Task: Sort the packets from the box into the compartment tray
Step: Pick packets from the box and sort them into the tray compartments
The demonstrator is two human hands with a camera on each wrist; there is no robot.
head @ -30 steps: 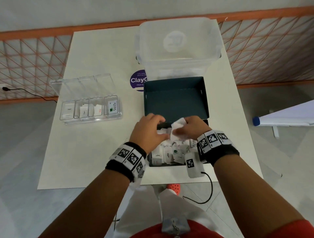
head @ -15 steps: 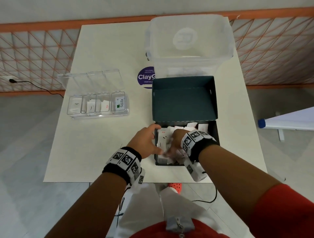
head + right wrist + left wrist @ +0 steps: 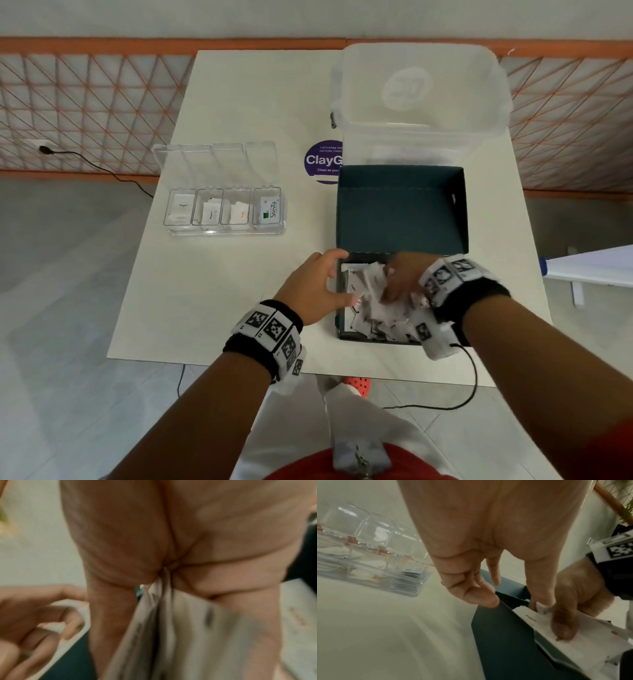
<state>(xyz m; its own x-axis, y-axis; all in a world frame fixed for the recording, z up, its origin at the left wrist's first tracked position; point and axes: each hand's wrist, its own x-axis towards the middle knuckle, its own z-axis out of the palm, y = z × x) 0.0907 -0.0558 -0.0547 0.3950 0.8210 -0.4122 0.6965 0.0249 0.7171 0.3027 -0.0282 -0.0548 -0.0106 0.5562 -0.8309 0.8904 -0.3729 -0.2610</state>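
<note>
A dark teal box [image 3: 373, 337] stands at the table's near edge with its lid [image 3: 400, 205] folded back. It holds several white packets [image 3: 380, 322]. My right hand [image 3: 399, 282] is inside the box and grips a bunch of packets [image 3: 188, 628] between thumb and fingers. My left hand [image 3: 334, 279] sits at the box's left wall with loosely curled fingers. Its thumb [image 3: 539, 581] reaches over the wall and touches a packet. The clear compartment tray [image 3: 226, 231] lies to the left, lid up, with packets in each of its compartments.
A large clear storage tub [image 3: 418, 102] stands behind the box, beside a purple round sticker [image 3: 322, 161]. Bare table [image 3: 222, 291] lies between tray and box. A black cable [image 3: 102, 168] runs on the floor at left. A white object [image 3: 589, 270] is at the right.
My left hand has moved out of the box to its left wall. My right hand has gathered a bunch of packets and lifted them a little.
</note>
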